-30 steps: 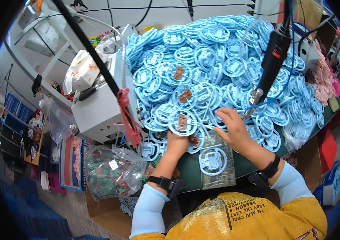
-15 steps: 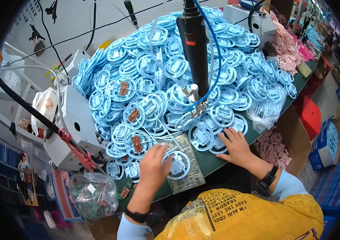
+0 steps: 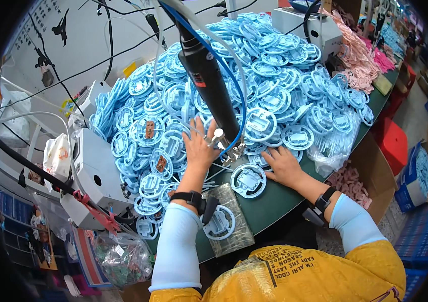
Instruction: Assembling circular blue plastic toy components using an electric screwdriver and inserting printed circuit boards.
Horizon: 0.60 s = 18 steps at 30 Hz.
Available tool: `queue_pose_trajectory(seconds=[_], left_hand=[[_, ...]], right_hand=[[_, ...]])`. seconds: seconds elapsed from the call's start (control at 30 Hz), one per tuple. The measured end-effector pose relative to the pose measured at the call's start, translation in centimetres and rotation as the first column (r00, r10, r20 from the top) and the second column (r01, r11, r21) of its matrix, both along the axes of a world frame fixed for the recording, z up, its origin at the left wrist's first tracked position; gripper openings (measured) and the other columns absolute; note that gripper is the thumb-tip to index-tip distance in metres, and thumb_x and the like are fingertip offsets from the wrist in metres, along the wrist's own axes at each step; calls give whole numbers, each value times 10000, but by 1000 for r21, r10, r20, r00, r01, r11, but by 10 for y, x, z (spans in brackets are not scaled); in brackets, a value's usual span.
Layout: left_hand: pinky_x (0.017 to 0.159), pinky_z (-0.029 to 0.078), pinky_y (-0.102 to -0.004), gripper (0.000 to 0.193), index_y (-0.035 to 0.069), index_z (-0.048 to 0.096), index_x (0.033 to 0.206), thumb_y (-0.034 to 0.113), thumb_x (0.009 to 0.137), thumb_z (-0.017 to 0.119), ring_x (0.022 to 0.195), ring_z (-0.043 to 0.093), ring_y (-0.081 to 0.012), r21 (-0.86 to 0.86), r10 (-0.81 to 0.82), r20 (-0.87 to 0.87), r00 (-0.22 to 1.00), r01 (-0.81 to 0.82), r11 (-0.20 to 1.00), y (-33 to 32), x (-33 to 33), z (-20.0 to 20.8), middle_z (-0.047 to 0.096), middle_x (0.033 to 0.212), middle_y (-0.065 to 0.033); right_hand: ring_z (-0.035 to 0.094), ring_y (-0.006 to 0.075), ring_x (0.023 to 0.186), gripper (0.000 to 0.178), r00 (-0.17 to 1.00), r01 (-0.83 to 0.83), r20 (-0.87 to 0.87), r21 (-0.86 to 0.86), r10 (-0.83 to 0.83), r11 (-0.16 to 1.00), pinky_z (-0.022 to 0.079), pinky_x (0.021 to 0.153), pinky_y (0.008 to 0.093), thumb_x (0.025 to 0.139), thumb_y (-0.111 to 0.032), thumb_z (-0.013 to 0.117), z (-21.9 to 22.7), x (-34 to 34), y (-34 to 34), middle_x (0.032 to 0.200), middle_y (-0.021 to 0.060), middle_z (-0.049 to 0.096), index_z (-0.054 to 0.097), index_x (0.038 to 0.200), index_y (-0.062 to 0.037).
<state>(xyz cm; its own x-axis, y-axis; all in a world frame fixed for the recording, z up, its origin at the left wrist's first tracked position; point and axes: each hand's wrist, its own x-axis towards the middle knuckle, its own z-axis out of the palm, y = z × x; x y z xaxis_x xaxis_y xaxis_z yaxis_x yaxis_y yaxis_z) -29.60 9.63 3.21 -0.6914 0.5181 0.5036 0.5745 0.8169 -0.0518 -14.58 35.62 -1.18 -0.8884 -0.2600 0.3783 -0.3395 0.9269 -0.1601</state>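
Observation:
My left hand point(image 3: 201, 149) reaches over the heap, fingers stretched and spread, just left of the silver fitting at the lower end of a black cylindrical power tool point(image 3: 208, 83). Whether its fingers touch the fitting, I cannot tell. My right hand point(image 3: 285, 167) lies at the heap's near edge, fingers apart, against light-blue round plastic parts. Between the hands, a single blue ring-shaped part point(image 3: 248, 181) lies flat on the green table. Another blue ring part point(image 3: 219, 234) rests on a tape-wrapped block point(image 3: 230, 211), below my left wrist.
A large heap of blue plastic parts point(image 3: 259, 68) covers the table. Grey boxes point(image 3: 95, 168) stand at the left, near a bag of green and red pieces point(image 3: 123, 259). A carton of pink parts point(image 3: 349, 183) sits at the right. Cables and hoses hang across the heap.
My left hand has moved from the block up to the tool's lower end. The tool now leans, its top further left. My right hand has shifted slightly; a blue ring part lies nearer me.

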Motion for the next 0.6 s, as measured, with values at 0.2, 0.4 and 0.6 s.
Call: queue_pose_trajectory(seconds=[0.2, 0.4, 0.6], left_hand=[[959, 383, -664, 1062, 235, 353, 1482, 353, 578, 898, 1401, 353, -410, -195, 99, -48, 994, -106, 975, -11, -57, 21, 334, 1527, -223], [993, 394, -647, 1133, 268, 283, 1527, 319, 584, 909, 1410, 360, -376, -252, 180, 0, 984, -174, 952, -33, -56, 54, 343, 1530, -208], [1056, 298, -695, 786, 233, 396, 1493, 197, 787, 739, 1421, 354, -358, -231, 184, -95, 978, -202, 952, -61, -48, 61, 398, 1502, -185]], right_hand=[[541, 366, 1104, 670, 1000, 20, -9, -63, -21, 998, 454, 943, 468, 735, -379, 795, 0, -2, 1, 1229, 150, 592, 578, 1298, -90], [524, 324, 1137, 604, 1000, 23, -17, 8, -23, 1000, 441, 901, 434, 771, -356, 770, 17, 17, 9, 1223, 122, 583, 590, 1286, -98], [587, 306, 975, 429, 986, -90, -148, -123, 71, 988, 452, 843, 405, 739, -180, 783, 32, 50, 28, 1060, 129, 611, 641, 1110, -19]])
